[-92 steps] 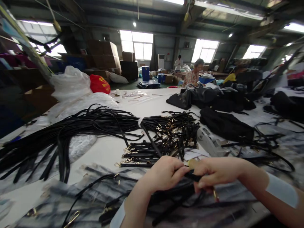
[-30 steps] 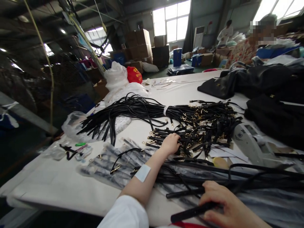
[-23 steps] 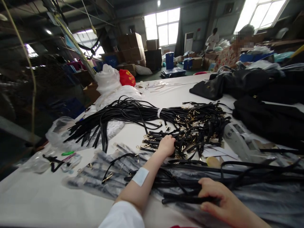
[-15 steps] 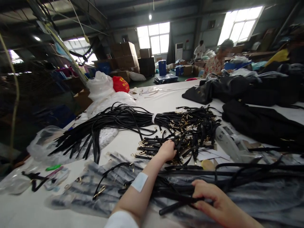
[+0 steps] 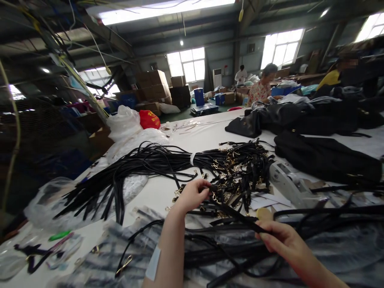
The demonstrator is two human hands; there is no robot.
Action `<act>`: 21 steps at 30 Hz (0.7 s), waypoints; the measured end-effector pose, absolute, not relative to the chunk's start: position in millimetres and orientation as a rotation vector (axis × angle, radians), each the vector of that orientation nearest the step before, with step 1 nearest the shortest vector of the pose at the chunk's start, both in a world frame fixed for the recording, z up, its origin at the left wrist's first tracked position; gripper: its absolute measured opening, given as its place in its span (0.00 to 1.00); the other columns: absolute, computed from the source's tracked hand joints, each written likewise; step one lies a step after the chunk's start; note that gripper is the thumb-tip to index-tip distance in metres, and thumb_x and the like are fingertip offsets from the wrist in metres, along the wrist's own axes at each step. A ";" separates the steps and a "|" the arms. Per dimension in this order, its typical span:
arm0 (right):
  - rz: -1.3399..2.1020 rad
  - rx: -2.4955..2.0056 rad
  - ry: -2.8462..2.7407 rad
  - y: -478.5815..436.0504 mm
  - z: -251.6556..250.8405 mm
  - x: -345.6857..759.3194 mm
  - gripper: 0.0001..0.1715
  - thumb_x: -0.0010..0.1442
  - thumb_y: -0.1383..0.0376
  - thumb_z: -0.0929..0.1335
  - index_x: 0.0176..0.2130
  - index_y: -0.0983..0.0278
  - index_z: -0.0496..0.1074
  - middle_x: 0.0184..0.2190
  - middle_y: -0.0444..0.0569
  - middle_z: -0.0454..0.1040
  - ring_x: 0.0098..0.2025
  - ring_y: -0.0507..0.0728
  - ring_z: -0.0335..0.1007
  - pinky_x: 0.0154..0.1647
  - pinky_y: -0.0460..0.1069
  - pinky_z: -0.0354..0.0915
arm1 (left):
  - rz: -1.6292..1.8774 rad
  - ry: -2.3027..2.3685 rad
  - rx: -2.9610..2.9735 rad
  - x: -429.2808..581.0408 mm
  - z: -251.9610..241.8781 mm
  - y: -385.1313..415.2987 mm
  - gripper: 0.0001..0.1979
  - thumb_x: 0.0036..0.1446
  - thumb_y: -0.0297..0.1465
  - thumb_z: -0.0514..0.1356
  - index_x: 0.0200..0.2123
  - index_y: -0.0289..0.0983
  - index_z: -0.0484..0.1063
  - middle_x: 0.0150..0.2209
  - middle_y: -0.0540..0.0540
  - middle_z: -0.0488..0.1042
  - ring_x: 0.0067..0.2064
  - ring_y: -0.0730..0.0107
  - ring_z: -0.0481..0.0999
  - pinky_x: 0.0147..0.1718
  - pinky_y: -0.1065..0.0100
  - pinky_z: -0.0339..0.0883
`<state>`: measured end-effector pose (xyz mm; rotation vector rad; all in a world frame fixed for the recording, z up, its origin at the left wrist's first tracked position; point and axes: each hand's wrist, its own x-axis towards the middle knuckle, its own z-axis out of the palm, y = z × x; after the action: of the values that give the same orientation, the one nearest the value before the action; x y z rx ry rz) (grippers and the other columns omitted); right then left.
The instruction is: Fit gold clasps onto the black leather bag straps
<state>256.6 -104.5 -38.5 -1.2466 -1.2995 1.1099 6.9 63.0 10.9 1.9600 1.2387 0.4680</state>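
My left hand [image 5: 192, 196] is closed, with thumb and fingers pinched at the end of a black strap [image 5: 237, 214] beside a gold clasp. Lower right, my right hand [image 5: 280, 240] grips the same strap farther along, so it runs slanting between both hands. Under and behind my left hand lie several short black straps with gold snap hooks [image 5: 231, 188]. A bundle of long black straps [image 5: 150, 158], bound by a white band, stretches to the left. Below my hands, more black straps [image 5: 222, 252] rest on clear plastic sleeves [image 5: 144, 250].
Black bags [image 5: 324, 158] are heaped at the right, beside a pale plastic device [image 5: 288, 182] and white cards [image 5: 267, 200]. Clear plastic bags [image 5: 123, 124] and a red bag [image 5: 149, 119] stand at the far left table edge. Co-workers [image 5: 260, 88] are across the table.
My left hand has drawn back a little leftward and pinches the strap end. My right hand has moved slightly up and right, lifting the strap. The view has tilted up and turned right.
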 end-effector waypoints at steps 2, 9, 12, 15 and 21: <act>1.116 -1.221 -1.278 -98.1 -33.2 257.6 0.24 0.57 0.47 0.71 0.32 0.66 0.80 0.25 0.49 0.73 0.21 0.50 0.60 0.21 0.45 0.60 | 0.662 1.050 1.805 13.0 17.7 52.1 0.15 0.55 0.25 0.51 0.45 0.36 0.70 0.37 0.47 0.77 0.33 0.73 0.77 0.32 0.73 0.69; 1.076 -1.238 -1.266 -82.0 -23.7 254.8 0.25 0.57 0.46 0.70 0.31 0.66 0.79 0.18 0.43 0.64 0.20 0.50 0.55 0.21 0.45 0.54 | 1.008 0.972 1.526 32.2 25.6 29.7 0.11 0.45 0.23 0.48 0.30 0.37 0.68 0.19 0.55 0.61 0.22 0.77 0.60 0.24 0.75 0.55; 1.070 -1.261 -1.278 -79.0 -27.1 251.9 0.25 0.57 0.46 0.70 0.30 0.66 0.79 0.17 0.43 0.63 0.20 0.50 0.56 0.21 0.45 0.55 | 0.906 1.010 1.627 34.4 16.6 31.4 0.11 0.46 0.23 0.48 0.29 0.37 0.69 0.21 0.53 0.67 0.25 0.74 0.65 0.27 0.73 0.60; 1.052 -1.286 -1.254 -81.0 -28.9 252.6 0.23 0.56 0.48 0.71 0.31 0.66 0.79 0.18 0.44 0.65 0.21 0.50 0.57 0.22 0.45 0.57 | 0.690 0.982 1.867 27.5 15.7 27.8 0.13 0.49 0.22 0.48 0.33 0.36 0.71 0.26 0.51 0.74 0.28 0.73 0.70 0.30 0.72 0.63; 1.037 -1.319 -1.174 -85.6 -28.3 260.4 0.18 0.55 0.51 0.74 0.32 0.64 0.79 0.20 0.45 0.69 0.22 0.51 0.59 0.22 0.46 0.58 | 0.142 0.725 2.349 6.5 29.2 4.7 0.15 0.52 0.23 0.53 0.38 0.39 0.78 0.37 0.48 0.79 0.37 0.65 0.75 0.38 0.69 0.65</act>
<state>260.4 -85.6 -28.3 -1.3187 -1.1742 1.0371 6.5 4.7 29.2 2.3485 0.7252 0.1418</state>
